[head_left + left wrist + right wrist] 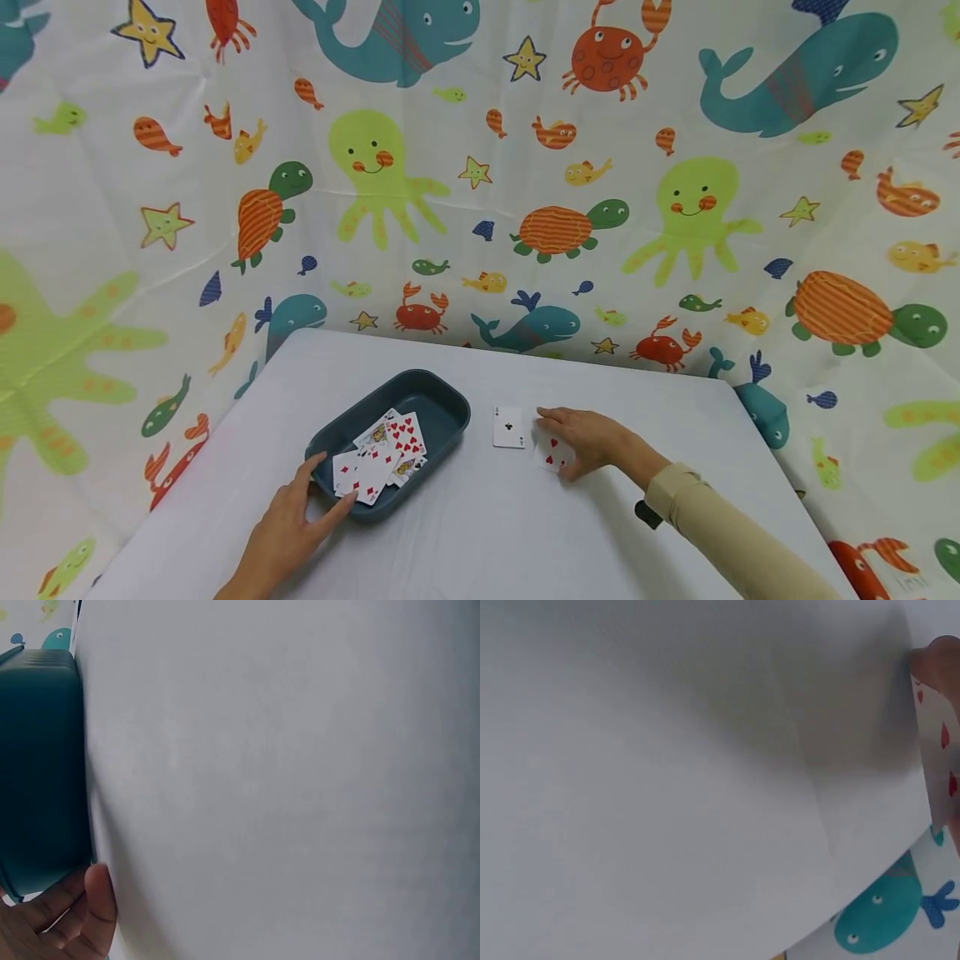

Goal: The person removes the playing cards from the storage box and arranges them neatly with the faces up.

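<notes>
A dark teal tray (444, 402) stands left of the middle of the table, with several playing cards (373, 467) lying face up and overlapping in it. My left hand (285, 521) grips the tray's near left end, thumb and fingers spread around its corner. In the left wrist view its fingers (99, 907) curl at the tray's lower end. To the right, my right hand (588, 437) pinches a hearts card (553, 454) by its edges, partly covering it. Just left of that hand an ace of clubs (508, 427) lies face up on the table.
A white cloth covers the table (480, 550). Behind and beside it hangs a curtain (450, 142) printed with sea animals. A dark object (648, 514) shows at the right wrist, beside a beige sleeve (720, 525).
</notes>
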`<move>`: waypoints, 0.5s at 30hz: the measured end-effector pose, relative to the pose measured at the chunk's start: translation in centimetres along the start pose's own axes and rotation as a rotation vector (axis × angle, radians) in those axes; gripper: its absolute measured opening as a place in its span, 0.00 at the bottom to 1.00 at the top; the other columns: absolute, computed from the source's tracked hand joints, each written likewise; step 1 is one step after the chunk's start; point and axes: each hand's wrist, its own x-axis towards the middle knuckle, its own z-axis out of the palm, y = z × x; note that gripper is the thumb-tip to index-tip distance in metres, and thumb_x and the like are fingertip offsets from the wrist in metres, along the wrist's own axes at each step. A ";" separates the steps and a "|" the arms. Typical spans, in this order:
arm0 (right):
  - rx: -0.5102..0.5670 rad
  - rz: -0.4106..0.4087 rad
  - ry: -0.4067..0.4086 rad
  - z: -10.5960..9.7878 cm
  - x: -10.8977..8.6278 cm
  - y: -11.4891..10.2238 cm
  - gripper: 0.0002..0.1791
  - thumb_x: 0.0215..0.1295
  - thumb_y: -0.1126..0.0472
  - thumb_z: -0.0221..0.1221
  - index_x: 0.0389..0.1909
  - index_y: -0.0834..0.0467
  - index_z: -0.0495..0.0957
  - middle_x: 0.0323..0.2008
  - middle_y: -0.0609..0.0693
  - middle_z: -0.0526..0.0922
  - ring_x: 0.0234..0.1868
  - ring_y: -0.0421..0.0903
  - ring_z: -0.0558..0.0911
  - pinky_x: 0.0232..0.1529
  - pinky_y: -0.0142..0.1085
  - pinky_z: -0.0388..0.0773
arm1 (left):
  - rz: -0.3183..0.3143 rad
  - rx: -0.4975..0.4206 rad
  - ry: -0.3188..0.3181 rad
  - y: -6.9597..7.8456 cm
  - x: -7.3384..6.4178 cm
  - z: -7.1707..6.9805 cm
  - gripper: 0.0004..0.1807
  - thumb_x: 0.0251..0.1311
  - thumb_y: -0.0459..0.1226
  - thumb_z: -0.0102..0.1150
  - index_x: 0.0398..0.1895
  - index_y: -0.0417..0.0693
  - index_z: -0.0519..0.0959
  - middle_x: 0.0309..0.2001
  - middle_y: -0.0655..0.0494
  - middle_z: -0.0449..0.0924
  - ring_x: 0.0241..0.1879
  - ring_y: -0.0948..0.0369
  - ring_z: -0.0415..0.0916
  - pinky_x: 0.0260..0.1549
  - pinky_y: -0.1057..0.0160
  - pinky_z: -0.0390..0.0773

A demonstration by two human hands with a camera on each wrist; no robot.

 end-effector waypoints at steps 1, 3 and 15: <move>-0.006 0.001 -0.008 -0.2 0.2 0.1 0.51 0.51 0.44 0.76 0.74 0.56 0.66 0.75 0.54 0.67 0.72 0.56 0.70 0.68 0.53 0.71 | 0.003 0.002 0.003 0.0 0.0 0.0 0.59 0.56 0.74 0.58 0.77 0.43 0.55 0.64 0.27 0.69 0.59 0.38 0.72 0.55 0.32 0.75; -0.017 0.005 -0.025 -0.4 0.6 0.3 0.51 0.51 0.45 0.76 0.75 0.56 0.65 0.75 0.54 0.66 0.73 0.56 0.69 0.69 0.53 0.70 | 0.010 0.003 0.010 0.1 -0.1 -0.1 0.58 0.56 0.73 0.58 0.77 0.43 0.55 0.64 0.27 0.69 0.59 0.39 0.72 0.55 0.32 0.75; -0.031 0.022 -0.090 -0.7 2.6 0.8 0.54 0.50 0.50 0.78 0.77 0.54 0.62 0.78 0.54 0.62 0.76 0.55 0.65 0.72 0.52 0.66 | -0.006 0.016 0.000 0.3 0.0 -0.1 0.59 0.55 0.73 0.59 0.77 0.43 0.55 0.64 0.27 0.69 0.58 0.38 0.72 0.55 0.32 0.75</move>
